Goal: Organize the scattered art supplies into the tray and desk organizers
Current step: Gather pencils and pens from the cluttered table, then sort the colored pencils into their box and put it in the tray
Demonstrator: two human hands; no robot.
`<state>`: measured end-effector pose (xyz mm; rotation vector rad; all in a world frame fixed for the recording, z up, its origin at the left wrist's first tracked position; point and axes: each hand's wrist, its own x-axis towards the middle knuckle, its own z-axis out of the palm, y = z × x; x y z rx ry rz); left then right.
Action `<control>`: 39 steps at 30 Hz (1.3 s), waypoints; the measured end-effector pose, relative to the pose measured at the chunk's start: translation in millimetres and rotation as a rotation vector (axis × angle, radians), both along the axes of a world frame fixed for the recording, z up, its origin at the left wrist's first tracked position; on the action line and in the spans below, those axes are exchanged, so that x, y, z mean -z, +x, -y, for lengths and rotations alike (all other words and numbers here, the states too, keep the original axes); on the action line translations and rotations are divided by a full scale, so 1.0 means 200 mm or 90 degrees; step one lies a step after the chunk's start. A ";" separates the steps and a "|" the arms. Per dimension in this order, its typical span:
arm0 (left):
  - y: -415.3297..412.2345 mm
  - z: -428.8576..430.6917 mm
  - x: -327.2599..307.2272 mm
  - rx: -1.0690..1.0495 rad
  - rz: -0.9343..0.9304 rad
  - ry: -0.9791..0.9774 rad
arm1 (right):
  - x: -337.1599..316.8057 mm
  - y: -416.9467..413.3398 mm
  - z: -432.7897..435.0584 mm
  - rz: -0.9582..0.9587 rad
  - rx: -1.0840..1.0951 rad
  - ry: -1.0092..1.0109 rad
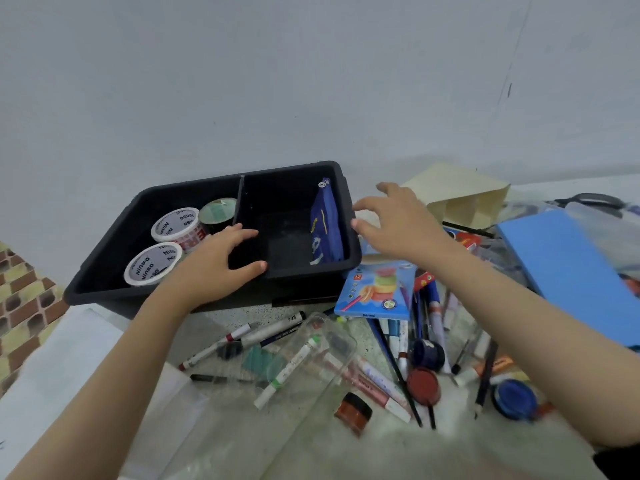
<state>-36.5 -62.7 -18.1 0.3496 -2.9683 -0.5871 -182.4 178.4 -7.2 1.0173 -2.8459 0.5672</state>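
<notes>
A black two-compartment tray point(104, 289) stands against the wall. Its left compartment holds three tape rolls point(152, 263); its right one holds a blue pouch point(325, 223) leaning on the right wall. My left hand point(214, 265) grips the tray's front rim beside the divider, fingers reaching inside and thumb along the rim. My right hand point(398, 226) hovers at the tray's right rim with fingers spread, holding nothing. Scattered markers point(270, 332), pens, brushes and paint jars point(424, 386) lie on the table in front. A blue coloured-pencil box point(377, 289) sits beside the tray's right corner.
A clear plastic case point(311, 355) lies over some markers in the middle. A blue foam sheet point(568, 271) and a beige paper bag point(457, 199) sit at the right back. White paper point(62, 368) covers the table's left part. A small orange jar point(353, 412) stands near the front.
</notes>
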 end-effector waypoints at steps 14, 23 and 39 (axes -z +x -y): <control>-0.02 -0.74 0.04 0.160 -0.196 0.035 | 0.12 0.03 -0.97 0.070 0.358 0.282; -0.06 -1.14 0.16 0.129 -0.258 0.125 | 0.14 0.06 -1.18 -0.005 0.217 0.008; -0.17 -1.57 0.13 0.167 -0.259 0.580 | -0.13 -0.03 -1.55 0.132 -0.019 -0.133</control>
